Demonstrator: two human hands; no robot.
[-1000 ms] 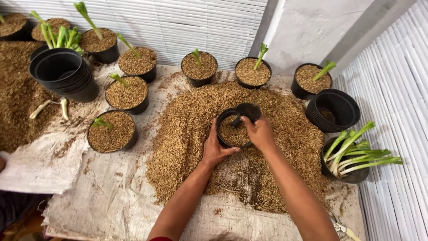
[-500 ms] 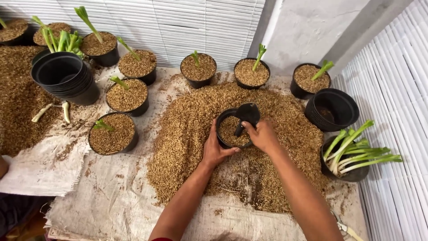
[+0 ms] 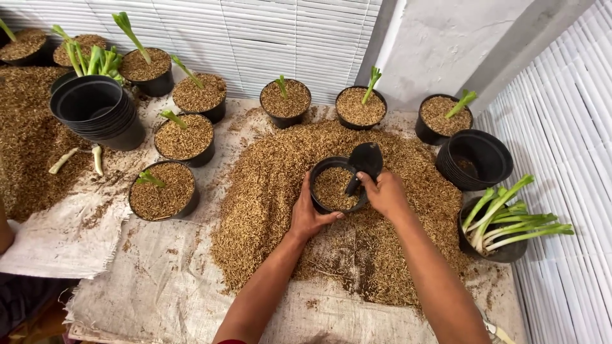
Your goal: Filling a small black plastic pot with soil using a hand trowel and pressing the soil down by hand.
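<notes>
a small black pot (image 3: pixel 336 186), partly filled with husk, is set in the middle of a wide husk pile (image 3: pixel 287 210) spread over a pale cloth (image 3: pixel 159 280). the pot is gripped at its near left rim by the left hand (image 3: pixel 310 215), whose fingers are curled around the wall with the thumb reaching along the front edge. a black scoop (image 3: pixel 363 160) is held by the right hand (image 3: pixel 386 194); the fingers are clenched on its handle, and its round bowl is raised just above the pot's far right rim, tilted up and away.

behind the pile, against the white slatted wall, three filled pots with green shoots are lined up: one (image 3: pixel 285 102) to the left, one (image 3: pixel 361 107) in the middle, one (image 3: pixel 444 116) to the right. just beside the last, a stack of empty pots (image 3: pixel 475 159) is placed, and nearer, at the pile's right edge, a pot of cut shoots (image 3: pixel 503 223) is seen, the stems leaning out to the right.

on the left, three more filled pots (image 3: pixel 162 191) are grouped on the cloth, each with a small shoot. beyond them a second stack of empty pots (image 3: pixel 95 111) is set, with a bundle of shoots (image 3: pixel 92 60) behind it. two pale roots (image 3: pixel 80 158) are laid on a second spread of husk at the far left.
</notes>
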